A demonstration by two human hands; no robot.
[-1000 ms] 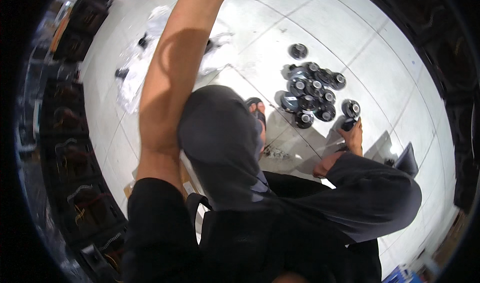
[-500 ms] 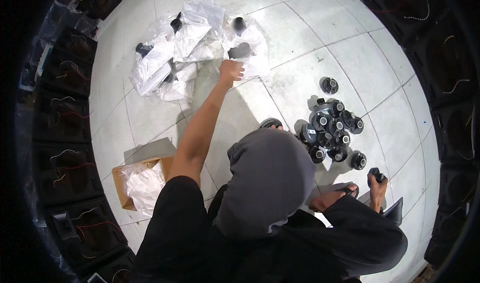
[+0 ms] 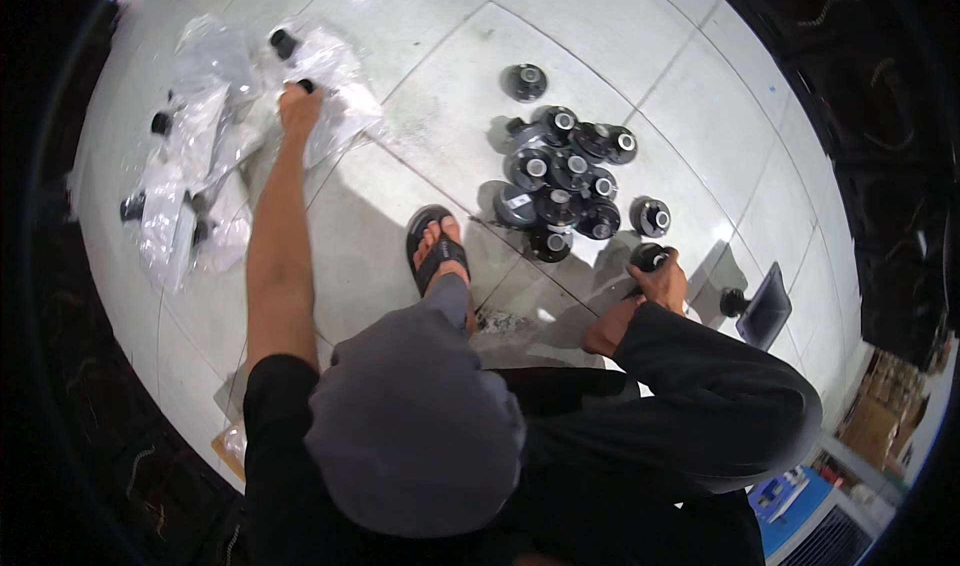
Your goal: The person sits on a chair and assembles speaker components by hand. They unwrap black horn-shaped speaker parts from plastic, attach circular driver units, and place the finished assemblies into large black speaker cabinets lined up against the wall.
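Observation:
My left hand (image 3: 299,112) reaches far out to the left, its fingers closed around a short black cylindrical part (image 3: 305,86) that sticks up from a clear plastic bag (image 3: 343,106). Another black cylindrical part (image 3: 284,43) stands just beyond it. On the right, my right hand (image 3: 664,281) grips a round black speaker driver (image 3: 650,257) low over the floor, beside my foot. A single speaker driver (image 3: 650,217) sits just past that hand. Farther off is a stacked group of speaker drivers (image 3: 560,206), several with pale ring-shaped necks facing up.
More plastic bags (image 3: 195,151) with black parts lie at the left. A lone driver (image 3: 526,82) sits beyond the stack. Near my right knee a black square horn (image 3: 766,309) rests with a round part at its back. Black cabinets (image 3: 900,256) line the right; a carton (image 3: 229,450) peeks out lower left.
My view has turned and shifted, so the stack appears farther left. My left hand, open before above the bag, has closed on the black cylindrical part. My right hand still holds its driver, nearer the stack.

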